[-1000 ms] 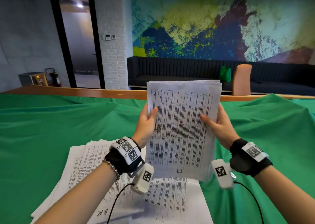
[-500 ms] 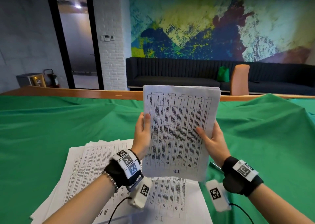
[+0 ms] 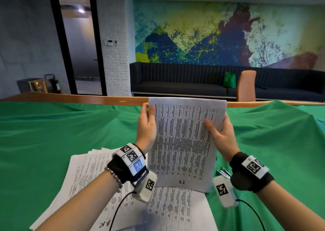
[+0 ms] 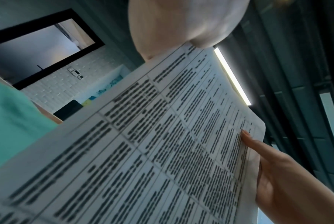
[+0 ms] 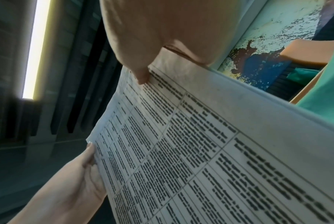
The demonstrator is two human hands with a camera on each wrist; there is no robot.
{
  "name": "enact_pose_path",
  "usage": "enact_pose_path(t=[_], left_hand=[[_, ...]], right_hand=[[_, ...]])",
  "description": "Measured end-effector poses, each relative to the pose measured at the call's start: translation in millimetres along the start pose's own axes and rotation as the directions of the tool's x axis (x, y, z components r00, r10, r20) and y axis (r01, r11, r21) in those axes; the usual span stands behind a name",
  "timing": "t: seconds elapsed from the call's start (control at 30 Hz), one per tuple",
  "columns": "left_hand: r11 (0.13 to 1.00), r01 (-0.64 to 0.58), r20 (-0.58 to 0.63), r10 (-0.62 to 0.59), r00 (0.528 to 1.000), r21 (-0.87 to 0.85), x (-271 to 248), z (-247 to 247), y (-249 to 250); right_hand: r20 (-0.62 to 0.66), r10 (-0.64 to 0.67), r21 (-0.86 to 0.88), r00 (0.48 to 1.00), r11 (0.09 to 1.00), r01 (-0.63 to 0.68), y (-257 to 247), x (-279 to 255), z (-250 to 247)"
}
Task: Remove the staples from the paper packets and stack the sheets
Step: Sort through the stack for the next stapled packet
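A packet of printed sheets [image 3: 182,142] stands upright, and its bottom edge meets the loose stack of sheets [image 3: 95,174] lying on the green cloth. My left hand [image 3: 149,114] holds the packet's left edge near the top, thumb on the front. Gripping the right edge a little lower is my right hand [image 3: 216,127], thumb across the print. The left wrist view shows the packet [image 4: 143,151] with my right hand [image 4: 277,174] at its far edge. In the right wrist view, the packet [image 5: 200,151] fills the frame and my left hand [image 5: 81,174] is at its far edge. No staple shows.
A small metal tool [image 3: 222,172] lies on the green cloth [image 3: 52,142] just left of my right wrist. The table's wooden edge [image 3: 88,98] runs behind the packet, with an orange chair [image 3: 246,85] and a dark sofa beyond.
The packet has come down until its bottom edge sits on the stack. Both hands have slid up its sides toward the top.
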State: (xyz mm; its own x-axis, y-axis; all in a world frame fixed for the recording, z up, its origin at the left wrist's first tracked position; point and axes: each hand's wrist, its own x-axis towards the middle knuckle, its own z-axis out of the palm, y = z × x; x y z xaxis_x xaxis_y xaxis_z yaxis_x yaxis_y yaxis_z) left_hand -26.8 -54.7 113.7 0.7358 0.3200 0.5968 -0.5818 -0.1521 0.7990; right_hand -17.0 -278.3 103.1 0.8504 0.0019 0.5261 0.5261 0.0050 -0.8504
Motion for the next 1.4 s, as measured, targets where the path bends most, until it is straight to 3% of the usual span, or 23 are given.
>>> enact_pose_path(t=[0.13, 0.23, 0.4, 0.57, 0.8, 1.4], left_hand=[[0.999, -0.042, -0.015, 0.042, 0.999, 0.001, 3.2, 3.0, 7.3], [0.990, -0.138, -0.029, 0.139, 0.990, 0.037, 1.6, 3.4, 10.5], [0.952, -0.274, 0.051, 0.270, 0.962, 0.138, 4.6, -1.4, 7.7], [0.959, -0.245, 0.044, 0.242, 0.969, 0.144, 7.3, -3.6, 10.6], [0.975, -0.197, 0.042, 0.193, 0.980, 0.104, 5.9, -6.6, 10.6], [0.983, 0.117, 0.057, -0.111, 0.992, -0.138, -7.7, -6.8, -5.9]], right_hand=[[-0.011, 0.021, 0.013, 1.000, 1.000, -0.021, -4.0, -0.7, 3.8], [-0.016, 0.023, 0.026, 1.000, 0.999, -0.023, -4.4, -2.3, 3.9], [0.006, 0.007, 0.013, 1.000, 1.000, -0.007, -7.1, -3.1, 1.0], [0.005, -0.102, -0.011, 0.995, 0.995, 0.102, -13.9, 5.3, 2.0], [0.019, -0.113, -0.041, 0.993, 0.993, 0.113, -17.6, 14.0, 0.4], [0.093, 0.095, -0.042, 0.991, 0.995, -0.091, 32.7, -23.2, -9.0]])
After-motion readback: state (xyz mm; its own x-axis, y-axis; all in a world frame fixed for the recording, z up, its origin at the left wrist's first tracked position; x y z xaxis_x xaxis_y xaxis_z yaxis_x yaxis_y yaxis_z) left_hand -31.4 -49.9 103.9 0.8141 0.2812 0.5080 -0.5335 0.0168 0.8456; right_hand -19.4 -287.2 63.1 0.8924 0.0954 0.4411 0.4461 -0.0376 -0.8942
